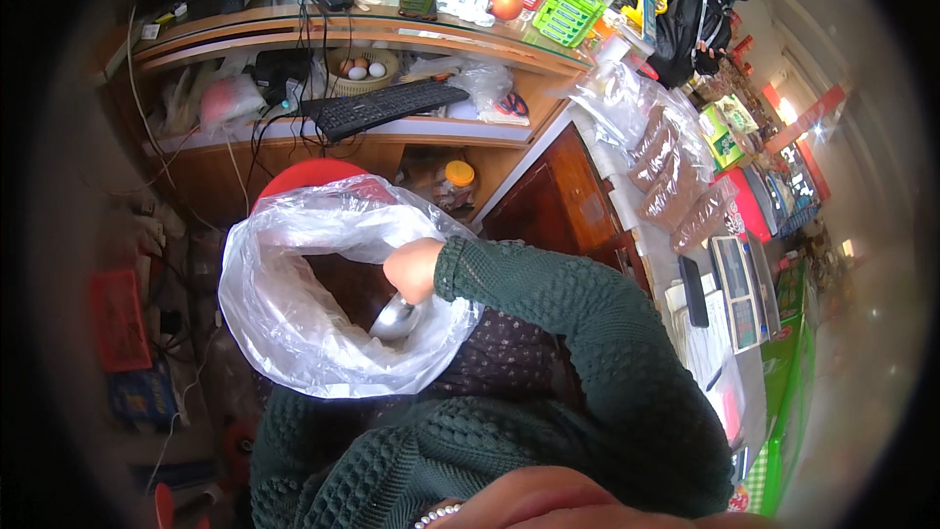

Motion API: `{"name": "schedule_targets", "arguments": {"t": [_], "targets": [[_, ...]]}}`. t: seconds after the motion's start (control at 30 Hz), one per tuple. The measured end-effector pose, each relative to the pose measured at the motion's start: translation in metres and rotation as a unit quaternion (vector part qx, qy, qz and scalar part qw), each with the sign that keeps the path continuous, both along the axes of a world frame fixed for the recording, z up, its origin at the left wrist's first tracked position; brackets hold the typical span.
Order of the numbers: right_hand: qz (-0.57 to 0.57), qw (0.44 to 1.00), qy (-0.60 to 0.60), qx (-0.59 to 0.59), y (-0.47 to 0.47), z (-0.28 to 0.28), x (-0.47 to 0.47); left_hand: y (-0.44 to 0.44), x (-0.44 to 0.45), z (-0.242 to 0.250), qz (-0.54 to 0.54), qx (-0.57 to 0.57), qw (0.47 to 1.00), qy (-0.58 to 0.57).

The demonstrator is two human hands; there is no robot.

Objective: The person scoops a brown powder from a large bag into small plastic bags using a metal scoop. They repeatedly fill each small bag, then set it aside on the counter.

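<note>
In a dark green knitted sleeve, my right hand (415, 270) reaches into the mouth of a large clear plastic bag (279, 338). It is closed around a shiny metal scoop (395, 319), whose bowl points down inside the bag. Dark brown contents (349, 283) show at the bottom of the opening. The bag stands in front of me, its edge spread wide, and part of a red round rim (316, 170) shows behind it. My left hand is out of view; its sleeve goes down behind the near side of the bag.
Filled clear bags (672, 180) lie on the right counter, beside a scale (734, 294) and a black phone (692, 292). A keyboard (393, 104) and a basket of eggs (360, 88) sit on the shelf ahead. A helmeted person (687, 22) stands beyond the counter.
</note>
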State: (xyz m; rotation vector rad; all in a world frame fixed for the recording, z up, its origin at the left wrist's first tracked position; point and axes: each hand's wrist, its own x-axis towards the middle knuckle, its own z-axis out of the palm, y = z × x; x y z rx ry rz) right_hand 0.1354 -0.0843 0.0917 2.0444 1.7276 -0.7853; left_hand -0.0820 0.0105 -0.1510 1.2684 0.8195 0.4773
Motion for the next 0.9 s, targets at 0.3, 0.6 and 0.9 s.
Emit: {"name": "schedule_targets", "arguments": {"t": [0.3,0.6,0.9], "targets": [[-0.092,0.992,0.082,-0.027,-0.052,-0.008,0.003,0.065,-0.104,0.001,0.15,0.013,0.986,0.067],[-0.217,0.938,0.193,0.186,-0.061,-0.017,-0.01,0.081,-0.197,0.116,0.17,0.117,0.979,0.008],[-0.16,0.933,0.214,0.242,-0.075,-0.037,-0.064,0.049,-0.194,0.221,0.016,0.118,0.984,-0.132]]}}
